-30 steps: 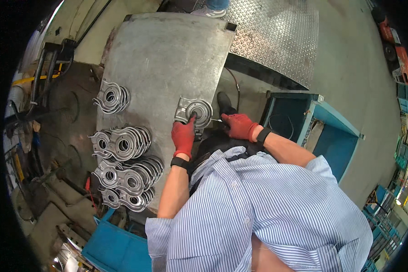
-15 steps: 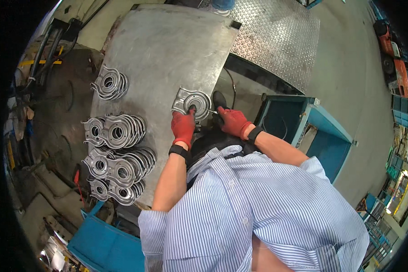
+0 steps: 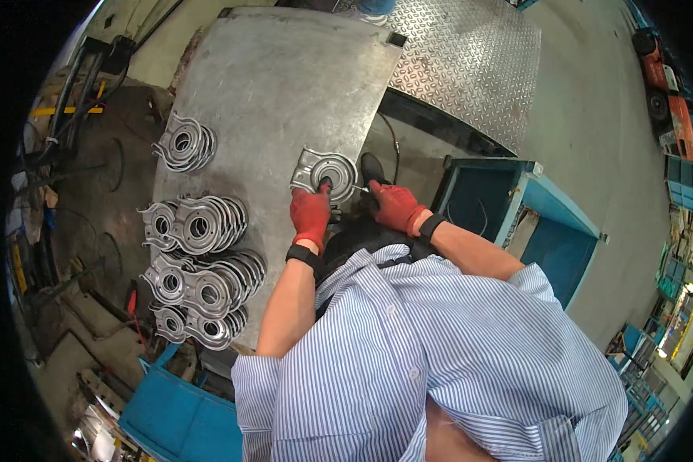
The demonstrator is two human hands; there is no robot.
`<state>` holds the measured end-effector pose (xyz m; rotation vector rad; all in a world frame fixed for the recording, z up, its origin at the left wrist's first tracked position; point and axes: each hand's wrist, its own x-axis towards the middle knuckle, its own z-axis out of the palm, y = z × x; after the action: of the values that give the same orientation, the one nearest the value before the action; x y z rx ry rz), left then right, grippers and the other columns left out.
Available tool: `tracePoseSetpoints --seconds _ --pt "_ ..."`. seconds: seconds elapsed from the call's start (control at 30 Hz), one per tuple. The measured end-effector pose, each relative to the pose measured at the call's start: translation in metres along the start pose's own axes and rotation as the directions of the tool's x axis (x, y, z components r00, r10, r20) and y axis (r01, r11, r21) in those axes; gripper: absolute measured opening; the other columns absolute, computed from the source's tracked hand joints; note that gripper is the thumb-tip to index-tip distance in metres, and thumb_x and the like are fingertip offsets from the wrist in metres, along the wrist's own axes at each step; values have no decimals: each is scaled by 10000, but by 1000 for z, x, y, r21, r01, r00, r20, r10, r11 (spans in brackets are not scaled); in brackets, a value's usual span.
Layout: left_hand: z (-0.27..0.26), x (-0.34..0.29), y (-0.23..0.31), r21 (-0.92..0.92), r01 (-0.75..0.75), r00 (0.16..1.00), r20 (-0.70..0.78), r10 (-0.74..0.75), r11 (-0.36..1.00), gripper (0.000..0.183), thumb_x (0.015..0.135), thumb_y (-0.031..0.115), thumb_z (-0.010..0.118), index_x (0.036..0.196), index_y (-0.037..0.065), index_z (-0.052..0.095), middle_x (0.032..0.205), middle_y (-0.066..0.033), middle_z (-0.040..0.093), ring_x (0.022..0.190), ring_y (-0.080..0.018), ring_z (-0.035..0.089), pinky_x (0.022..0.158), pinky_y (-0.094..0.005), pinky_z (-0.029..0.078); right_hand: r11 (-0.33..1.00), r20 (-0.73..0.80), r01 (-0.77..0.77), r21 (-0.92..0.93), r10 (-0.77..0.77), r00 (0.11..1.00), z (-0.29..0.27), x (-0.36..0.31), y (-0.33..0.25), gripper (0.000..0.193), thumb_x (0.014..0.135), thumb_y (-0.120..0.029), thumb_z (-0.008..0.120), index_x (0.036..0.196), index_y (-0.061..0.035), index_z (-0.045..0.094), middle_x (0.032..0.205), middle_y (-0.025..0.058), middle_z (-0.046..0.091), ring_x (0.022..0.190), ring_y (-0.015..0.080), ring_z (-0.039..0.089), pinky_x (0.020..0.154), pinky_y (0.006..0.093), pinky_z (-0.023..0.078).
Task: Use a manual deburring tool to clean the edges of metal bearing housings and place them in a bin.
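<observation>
A flat metal bracket with a round central hole lies near the right edge of a grey steel table. My left hand, in a red glove, presses down on the bracket's near edge. My right hand, also red-gloved, grips a small slim tool whose tip points at the bracket's right side. Both forearms reach up from my striped blue shirt.
Several rows of stacked matching brackets fill the table's left side, with another stack further back. A blue open bin stands to the right, a blue crate at lower left. Checker-plate flooring lies behind the table.
The view has shifted slightly; both hands stay on the bracket and tool, with the right hand drawn a little closer to the bracket's edge.
</observation>
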<state>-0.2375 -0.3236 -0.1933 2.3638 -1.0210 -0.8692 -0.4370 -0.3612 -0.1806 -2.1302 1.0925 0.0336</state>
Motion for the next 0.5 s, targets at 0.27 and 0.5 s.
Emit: tracePoseSetpoints --seconds 0.27,0.5 --pt "-1 1 2 49 10 1000 18 -11 999 542 747 389 661 1000 -70 524 982 -254 585 937 -392 562 797 -418 439 1000 39 -12 12 12 999 2 0 6 417 703 -215 631 1023 -2 468 841 214 603 822 390 576 706 450 459" --pt "1 2 -2 99 -9 1000 -4 10 995 523 747 389 660 964 -69 531 922 -252 603 909 -399 571 784 -423 441 999 15 27 44 -28 1000 3 -1 9 431 725 -227 621 1062 -1 474 847 215 603 816 390 574 690 454 455"
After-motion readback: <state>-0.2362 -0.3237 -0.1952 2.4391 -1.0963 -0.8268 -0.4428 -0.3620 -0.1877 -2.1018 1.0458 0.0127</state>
